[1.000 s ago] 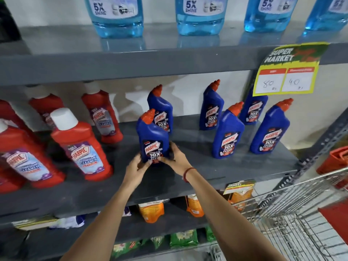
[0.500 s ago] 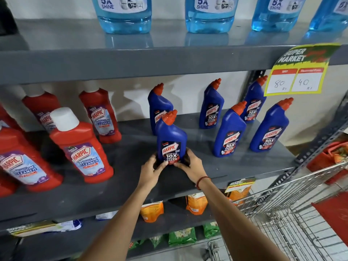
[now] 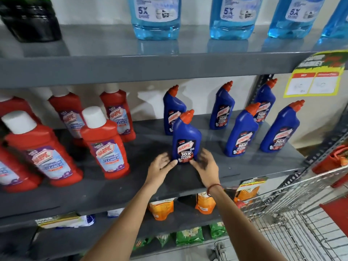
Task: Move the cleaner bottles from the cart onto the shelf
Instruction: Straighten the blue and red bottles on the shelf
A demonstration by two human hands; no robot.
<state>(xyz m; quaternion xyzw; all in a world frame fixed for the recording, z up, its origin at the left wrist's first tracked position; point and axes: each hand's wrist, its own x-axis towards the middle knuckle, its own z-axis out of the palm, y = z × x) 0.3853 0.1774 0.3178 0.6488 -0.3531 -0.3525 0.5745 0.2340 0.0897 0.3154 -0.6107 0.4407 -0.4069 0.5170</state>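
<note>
cart (image 3: pixel 293 219): wire basket at 4 o'clock, nearest; contents cannot be told apart, only red shapes at its far edge.
left hand (image 3: pixel 160 165): fingers spread loosely, fingertips at the lower left of the label; nothing is clasped.
right hand (image 3: pixel 204 164): fingers spread loosely at the lower right of the base; thread band seen on the wrist. Whether the skin touches the plastic cannot be told.
blue cleaner bottle (image 3: pixel 185 137): stood upright on the middle shelf (image 3: pixel 131 178) at centre, near the front edge, between both hands.
handling: judged a rigid, full plastic bottle, moderately heavy, glossy and likely slippery; tall on a narrow base, so easily tipped. Best taken round the waist above the label, or by the angled neck.
red bottles (image 3: pixel 105 144): white-capped group at 9 o'clock, well apart from the placed one.
blue row (image 3: pixel 243 132): five more orange-capped bottles from 12 to 2 o'clock; one stands just behind the placed bottle.
obstruction: gaps at the front are open; the rear neighbour could be knocked if the bottle is pushed back.
price tag (image 3: pixel 314 80): yellow, hung from the upper shelf at 2 o'clock.
top shelf: pale blue liquid bottles (image 3: pixel 155 17) at 12 o'clock, farthest.
</note>
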